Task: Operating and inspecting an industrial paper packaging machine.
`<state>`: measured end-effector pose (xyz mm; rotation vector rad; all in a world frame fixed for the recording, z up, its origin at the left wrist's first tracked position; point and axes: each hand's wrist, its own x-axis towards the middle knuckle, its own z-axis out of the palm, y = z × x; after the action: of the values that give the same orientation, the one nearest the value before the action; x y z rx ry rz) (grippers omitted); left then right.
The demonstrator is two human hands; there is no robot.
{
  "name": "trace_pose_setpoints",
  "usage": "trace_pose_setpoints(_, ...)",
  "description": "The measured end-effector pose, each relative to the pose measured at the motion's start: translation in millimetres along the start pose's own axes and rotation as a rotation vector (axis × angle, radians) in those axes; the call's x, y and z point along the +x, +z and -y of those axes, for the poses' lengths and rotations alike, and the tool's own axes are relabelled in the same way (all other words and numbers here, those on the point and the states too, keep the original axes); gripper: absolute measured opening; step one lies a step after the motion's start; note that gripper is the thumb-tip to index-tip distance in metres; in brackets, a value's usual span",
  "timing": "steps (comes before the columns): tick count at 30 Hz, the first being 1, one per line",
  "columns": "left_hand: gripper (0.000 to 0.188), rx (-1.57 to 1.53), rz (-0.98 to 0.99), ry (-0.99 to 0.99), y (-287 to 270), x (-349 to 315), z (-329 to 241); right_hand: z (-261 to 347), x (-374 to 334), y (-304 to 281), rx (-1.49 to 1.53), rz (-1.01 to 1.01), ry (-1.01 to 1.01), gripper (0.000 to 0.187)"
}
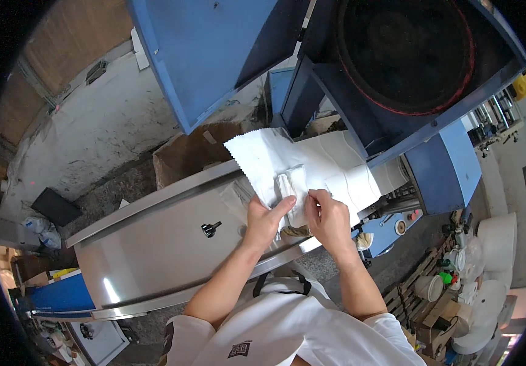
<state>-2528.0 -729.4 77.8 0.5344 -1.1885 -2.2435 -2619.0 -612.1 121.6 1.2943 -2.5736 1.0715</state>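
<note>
Packet point(297, 183) is lying over the table point(153, 262), bare tabletop extending leftward between raised edges. The left hand point(267, 221) is clamping it under the thumb; the right hand point(330, 219) is pinching its right side. White sheets point(257, 152) are spreading beneath; a blue machine point(342, 104) is standing ahead.

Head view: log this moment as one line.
left hand: holding white bundle; right hand: at its edge; metal table: black part on top; blue door: open
</note>
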Motion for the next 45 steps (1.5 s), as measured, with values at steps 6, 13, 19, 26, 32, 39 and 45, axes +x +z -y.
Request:
trace_pose_setpoints(6, 0.03, -0.039, -0.027, -0.025, -2.7, 2.0, 1.8, -3.6, 2.0, -2.5, 0.072, 0.016, 0.064, 0.011)
trace_pose_setpoints(13, 0.041, -0.178, -0.067, -0.14, -7.3, 5.4, 0.7, -15.3, 4.2, -8.7, 0.505, 0.092, 0.355, 0.016)
trace_pose_setpoints(19, 0.048, -0.257, -0.063, -0.212, -15.6, 10.6, 4.4, -26.8, 12.9, -12.0, 0.839, 0.125, 0.493, 0.015)
trace_pose_setpoints(26, 0.054, -0.474, -0.001, -0.293, -27.8, 11.3, 12.4, -17.8, 23.8, -14.6, 0.935, 0.143, 0.521, 0.016)
trace_pose_setpoints(32, 0.053, -0.502, -0.006, -0.29, -42.2, 10.7, 13.0, -10.2, 40.4, -14.5, 0.893, 0.044, 0.456, 0.016)
trace_pose_setpoints(39, 0.049, -0.403, -0.157, -0.286, -42.9, -0.1, 17.2, 24.4, 86.6, 1.3, 0.932, 0.065, 0.318, 0.015)
trace_pose_setpoints(45, 0.049, -0.356, -0.148, -0.271, -31.5, -1.6, 22.4, 34.5, 154.8, 73.2, 0.635, 0.171, 0.094, 0.036)
